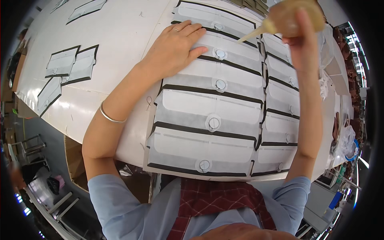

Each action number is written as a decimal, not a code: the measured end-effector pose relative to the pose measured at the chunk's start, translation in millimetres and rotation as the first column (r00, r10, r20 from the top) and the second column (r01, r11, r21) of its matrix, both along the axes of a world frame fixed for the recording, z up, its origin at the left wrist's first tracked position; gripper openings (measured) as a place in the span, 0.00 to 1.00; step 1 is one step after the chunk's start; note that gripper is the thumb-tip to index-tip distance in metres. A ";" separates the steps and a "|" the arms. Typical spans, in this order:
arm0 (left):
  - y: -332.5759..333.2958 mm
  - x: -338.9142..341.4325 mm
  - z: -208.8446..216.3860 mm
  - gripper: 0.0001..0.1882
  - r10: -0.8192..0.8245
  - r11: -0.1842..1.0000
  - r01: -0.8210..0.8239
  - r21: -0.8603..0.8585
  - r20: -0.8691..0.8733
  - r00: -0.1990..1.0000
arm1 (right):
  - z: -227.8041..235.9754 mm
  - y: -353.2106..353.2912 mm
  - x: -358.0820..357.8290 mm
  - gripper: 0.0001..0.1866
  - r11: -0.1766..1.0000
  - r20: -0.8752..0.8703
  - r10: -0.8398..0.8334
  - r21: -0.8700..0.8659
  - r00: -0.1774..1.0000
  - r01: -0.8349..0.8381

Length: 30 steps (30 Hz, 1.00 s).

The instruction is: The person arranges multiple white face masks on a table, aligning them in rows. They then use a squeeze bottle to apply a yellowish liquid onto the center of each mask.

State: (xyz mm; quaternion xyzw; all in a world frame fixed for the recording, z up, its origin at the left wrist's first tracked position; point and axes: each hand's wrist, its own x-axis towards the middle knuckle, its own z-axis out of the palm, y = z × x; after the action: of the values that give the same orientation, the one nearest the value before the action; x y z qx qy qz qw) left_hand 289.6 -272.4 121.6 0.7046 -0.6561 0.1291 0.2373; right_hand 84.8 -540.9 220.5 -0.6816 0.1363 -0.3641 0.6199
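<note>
Two columns of overlapping white panels with black edges lie on the table, the wider column (208,106) in front of me and a narrower one (280,96) to its right. Each panel in the wider column carries a small round silver disc (220,53) on a pale round patch. My left hand (174,50) rests on the far left end of the wider column, fingers spread and holding nothing. Raised at the far right, my right hand (302,44) grips a squeeze bottle (294,18) of amber colour, tilted with its long thin nozzle pointing down and left over the far panels.
Several similar small panels (62,62) lie loose at the left of the white table (120,52). Brown pieces (256,6) are at the far edge. Clear plastic wrap (346,142) lies at the right, and an open cardboard box (76,160) stands below the table's left edge.
</note>
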 end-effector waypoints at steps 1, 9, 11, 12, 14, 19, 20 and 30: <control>3.9 2.4 -2.2 0.24 0.017 1.000 -0.017 0.007 0.002 1.000 | -4.0 61.8 25.3 0.24 0.999 0.033 -0.027 -0.046 0.999 0.028; 2.3 1.6 1.8 0.24 -0.010 1.000 0.010 -0.010 0.011 1.000 | -20.9 70.1 36.9 0.21 0.998 -0.058 0.045 0.037 0.997 -0.043; 1.8 1.3 1.4 0.25 -0.012 1.000 0.012 -0.011 0.009 1.000 | -22.2 69.7 37.1 0.20 0.997 -0.072 0.053 0.063 0.996 -0.049; 2.0 1.5 0.7 0.25 -0.009 1.000 0.009 -0.012 0.010 1.000 | -23.4 69.6 37.6 0.20 0.996 -0.078 0.060 0.077 0.995 -0.054; 2.6 1.3 0.1 0.24 -0.005 1.000 0.005 -0.011 0.011 1.000 | -29.3 70.2 39.5 0.20 0.997 -0.062 0.031 0.077 0.998 -0.026; 1.5 1.4 0.9 0.24 -0.001 1.000 0.001 -0.003 0.011 1.000 | -32.2 70.9 38.3 0.20 1.000 -0.047 0.021 0.003 0.999 -0.021; 1.3 1.8 0.8 0.24 -0.001 1.000 0.001 -0.003 0.012 1.000 | -24.7 67.4 31.5 0.20 1.000 -0.124 0.020 -0.016 0.992 -0.022; 1.9 2.0 1.6 0.25 -0.001 1.000 0.001 0.012 0.018 1.000 | -11.6 85.7 36.6 0.21 0.988 -0.154 0.085 -0.118 0.984 -0.104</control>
State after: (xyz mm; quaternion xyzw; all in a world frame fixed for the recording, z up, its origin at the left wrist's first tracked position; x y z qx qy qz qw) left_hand 291.6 -270.5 123.2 0.7047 -0.6592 0.1314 0.2272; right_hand 121.4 -455.2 208.8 -0.7503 0.1263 -0.2902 0.5805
